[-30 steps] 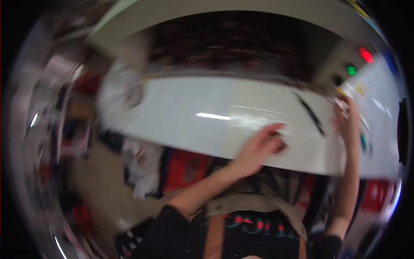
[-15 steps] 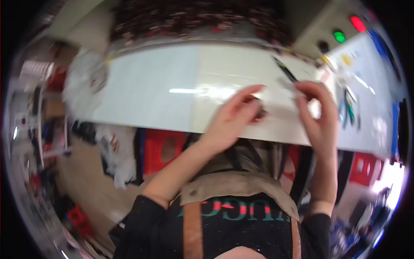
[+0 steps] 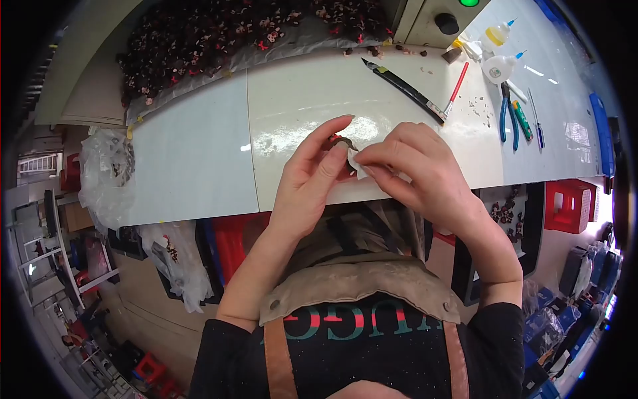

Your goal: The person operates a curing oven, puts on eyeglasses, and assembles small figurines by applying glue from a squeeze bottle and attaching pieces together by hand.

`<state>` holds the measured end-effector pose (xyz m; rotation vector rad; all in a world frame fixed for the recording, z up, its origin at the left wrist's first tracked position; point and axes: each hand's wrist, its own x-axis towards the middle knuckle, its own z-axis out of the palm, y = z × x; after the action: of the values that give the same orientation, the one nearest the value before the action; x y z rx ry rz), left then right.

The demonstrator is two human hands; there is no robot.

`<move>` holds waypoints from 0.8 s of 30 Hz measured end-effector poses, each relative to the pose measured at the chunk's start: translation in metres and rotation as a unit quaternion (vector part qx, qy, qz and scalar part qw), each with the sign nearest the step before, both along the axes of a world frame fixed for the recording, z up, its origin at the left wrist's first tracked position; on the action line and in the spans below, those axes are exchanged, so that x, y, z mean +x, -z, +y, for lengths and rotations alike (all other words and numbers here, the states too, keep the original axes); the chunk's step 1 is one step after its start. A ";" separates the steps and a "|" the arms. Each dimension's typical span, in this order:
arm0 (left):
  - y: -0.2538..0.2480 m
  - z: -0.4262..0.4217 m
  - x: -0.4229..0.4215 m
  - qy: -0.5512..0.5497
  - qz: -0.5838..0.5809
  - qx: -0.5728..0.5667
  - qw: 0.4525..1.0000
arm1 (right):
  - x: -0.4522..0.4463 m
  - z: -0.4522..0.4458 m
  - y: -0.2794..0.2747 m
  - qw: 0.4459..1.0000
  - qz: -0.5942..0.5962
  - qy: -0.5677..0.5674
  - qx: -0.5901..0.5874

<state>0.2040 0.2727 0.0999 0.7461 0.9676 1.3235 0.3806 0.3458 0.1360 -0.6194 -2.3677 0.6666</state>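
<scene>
Near the table's front edge, my left hand (image 3: 309,176) grips a small dark brown and red figurine (image 3: 342,141) between thumb and fingers. My right hand (image 3: 425,166) pinches a small white cloth or paper piece (image 3: 357,164) against the figurine's right side. Much of the figurine is hidden by the fingers. Behind the hands lie a black utility knife (image 3: 405,90) and a red and white brush or pen (image 3: 458,83) on the white table (image 3: 193,146).
Many small dark figurines (image 3: 199,50) lie piled at the back. At the right are blue-handled pliers (image 3: 508,116), a green tool (image 3: 522,120), a thin screwdriver (image 3: 535,120) and two small bottles (image 3: 498,68). A plastic bag (image 3: 106,173) hangs at the left edge.
My right hand has moved left from the table's right part to my left hand, with the white piece now touching the figurine. The view has shifted and become sharper.
</scene>
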 end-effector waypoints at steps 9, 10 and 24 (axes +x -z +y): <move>-0.002 0.004 0.000 0.037 -0.033 -0.056 0.997 | 0.006 0.010 -0.004 0.987 -0.047 -0.065 0.138; -0.001 0.005 0.000 0.043 -0.024 -0.065 0.997 | 0.008 0.010 -0.007 0.986 -0.056 -0.065 0.143; 0.001 0.006 -0.004 0.087 -0.064 -0.026 0.994 | -0.012 0.012 -0.033 0.986 -0.126 -0.098 0.052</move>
<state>0.2000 0.2787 0.0985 0.6812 0.8134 1.1751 0.3689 0.3577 0.1690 -0.4514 -2.7051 0.5702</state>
